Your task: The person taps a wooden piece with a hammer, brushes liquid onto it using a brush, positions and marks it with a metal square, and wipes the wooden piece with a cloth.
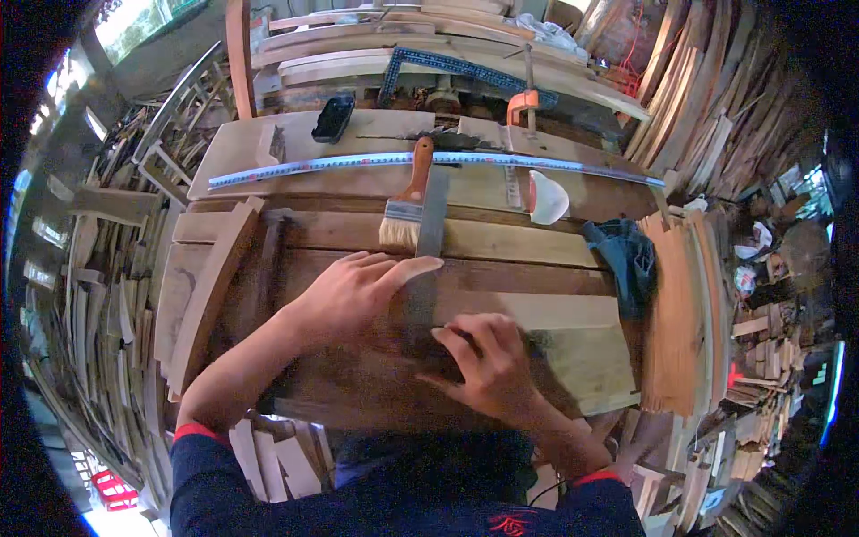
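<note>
My left hand [355, 294] lies palm down near the middle of the wooden bench, fingers spread, its thumb touching a dark flat metal bar [433, 215] that points away from me. To the right, my right hand [488, 362] is beside the near end of that bar, fingers apart and slightly bent, with nothing visible in them. A wide brush [403, 219] with a wooden handle and pale bristles lies left of the bar. Beyond, a long white measuring strip [331, 163] crosses the bench. The area between my hands is dark and slightly blurred.
A black tray [334, 120] sits at the back left, an orange clamp [522, 107] and a blue-black square [465, 68] behind. A white mask [548, 198] and dark blue cloth [621, 259] lie right. Stacked boards [676, 313] flank the right edge; a curved wooden piece [215, 300] stands left.
</note>
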`<state>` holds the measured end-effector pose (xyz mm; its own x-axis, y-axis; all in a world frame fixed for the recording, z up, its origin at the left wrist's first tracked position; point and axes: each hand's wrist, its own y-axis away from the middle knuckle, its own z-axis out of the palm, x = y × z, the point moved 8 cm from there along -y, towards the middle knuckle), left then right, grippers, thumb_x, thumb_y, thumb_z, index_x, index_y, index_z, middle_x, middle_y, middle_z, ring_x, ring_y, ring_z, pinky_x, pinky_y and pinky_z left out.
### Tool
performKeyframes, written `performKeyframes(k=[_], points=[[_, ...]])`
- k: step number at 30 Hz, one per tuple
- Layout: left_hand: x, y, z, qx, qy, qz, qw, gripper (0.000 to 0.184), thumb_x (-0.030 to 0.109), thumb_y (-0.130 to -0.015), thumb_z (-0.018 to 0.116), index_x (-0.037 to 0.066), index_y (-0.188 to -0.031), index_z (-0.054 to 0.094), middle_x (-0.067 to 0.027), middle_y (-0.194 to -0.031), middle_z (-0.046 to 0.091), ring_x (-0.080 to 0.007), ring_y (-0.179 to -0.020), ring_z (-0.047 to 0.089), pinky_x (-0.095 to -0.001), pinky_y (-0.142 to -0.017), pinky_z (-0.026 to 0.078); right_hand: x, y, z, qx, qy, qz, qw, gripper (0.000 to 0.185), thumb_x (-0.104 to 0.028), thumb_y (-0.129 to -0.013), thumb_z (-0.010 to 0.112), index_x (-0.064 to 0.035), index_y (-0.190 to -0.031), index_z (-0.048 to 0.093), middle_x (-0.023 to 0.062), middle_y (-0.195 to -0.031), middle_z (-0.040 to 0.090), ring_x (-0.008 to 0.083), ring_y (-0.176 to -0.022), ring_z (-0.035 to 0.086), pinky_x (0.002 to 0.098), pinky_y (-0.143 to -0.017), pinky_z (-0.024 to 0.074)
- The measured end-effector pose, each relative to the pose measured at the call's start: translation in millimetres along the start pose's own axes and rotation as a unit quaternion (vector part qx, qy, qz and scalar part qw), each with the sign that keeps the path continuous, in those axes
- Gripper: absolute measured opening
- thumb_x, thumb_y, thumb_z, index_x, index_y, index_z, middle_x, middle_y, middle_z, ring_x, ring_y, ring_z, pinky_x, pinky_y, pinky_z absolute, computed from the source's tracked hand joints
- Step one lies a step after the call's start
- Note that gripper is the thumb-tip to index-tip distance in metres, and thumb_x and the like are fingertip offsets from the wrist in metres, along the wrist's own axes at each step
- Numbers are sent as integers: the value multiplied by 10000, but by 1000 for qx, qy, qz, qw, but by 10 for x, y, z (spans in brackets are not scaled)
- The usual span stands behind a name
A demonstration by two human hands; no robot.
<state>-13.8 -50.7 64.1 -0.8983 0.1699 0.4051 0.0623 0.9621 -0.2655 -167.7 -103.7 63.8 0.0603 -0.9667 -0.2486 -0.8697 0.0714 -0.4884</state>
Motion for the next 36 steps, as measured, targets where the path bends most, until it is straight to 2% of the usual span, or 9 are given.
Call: performKeyframes(k=[8,11,17,19,22,26,29,32,36], points=[[-103,31,39,5,-19,-2,1000,1036,325,-682,848,97,-1543,319,-209,-1093,682,-401,-1040,664,-456,-926,531,127,-7,-45,8,-30,36,999,501,-300,-737,858,-64,-1130,656,108,-1069,613,325,-977,607,457,-889,495],[-274,127,108,-93,135,-224,961,1058,219,-745,810,108,-1598,193,-219,-1038,689,-415,-987,672,-461,-868,542,202,39,-207,55,-58,65,995,467,-278,-791,836,-30,-1139,647,131,-1097,624,316,-970,623,423,-882,506],[-284,135,106,-55,65,-172,981,1160,144,-752,789,173,-1627,27,-216,-959,690,-440,-900,665,-482,-796,536,640,489,-643,236,-175,257,921,420,-296,-947,708,5,-1219,600,150,-1086,647,241,-933,640,398,-819,526],[-288,137,86,-72,89,-183,976,1145,151,-754,791,176,-1626,50,-212,-979,697,-435,-891,667,-483,-799,542,895,733,-959,268,-42,278,921,370,-275,-982,657,-11,-1233,593,169,-1072,655,234,-883,636,400,-773,519],[-350,191,106,-84,73,-176,978,1137,165,-726,813,173,-1619,108,-182,-978,709,-411,-876,676,-472,-808,552,1056,675,-1482,166,-184,445,860,354,-280,-1037,578,8,-1240,605,189,-1153,647,256,-880,638,385,-790,515],[-196,133,27,-43,80,-155,984,1098,262,-570,898,155,-1526,367,-103,-879,707,-342,-843,698,-432,-793,566,874,577,-2447,96,212,402,886,402,-326,-1044,569,-3,-1280,604,130,-1030,669,189,-795,628,322,-729,510],[-189,143,37,-1,95,-129,987,729,99,-724,782,159,-1410,543,-103,-894,696,-285,-826,695,-357,-818,577,786,610,-2879,148,226,375,887,391,-350,-1034,573,-16,-1234,618,79,-861,654,130,-607,581,268,-550,475],[-170,129,30,-21,64,-90,994,919,270,-542,903,117,-1363,522,-105,-933,707,-339,-876,695,-438,-794,562,784,691,-3072,159,88,530,828,427,-343,-1042,561,-36,-1338,583,141,-1026,665,192,-868,622,334,-788,494],[-164,175,50,22,13,-16,1000,641,304,-578,838,63,-1140,647,-125,-902,687,-346,-894,680,-439,-833,548,868,599,-3032,25,234,525,818,459,-332,-1051,544,-45,-1409,544,200,-1235,603,269,-1130,566,396,-995,417]])
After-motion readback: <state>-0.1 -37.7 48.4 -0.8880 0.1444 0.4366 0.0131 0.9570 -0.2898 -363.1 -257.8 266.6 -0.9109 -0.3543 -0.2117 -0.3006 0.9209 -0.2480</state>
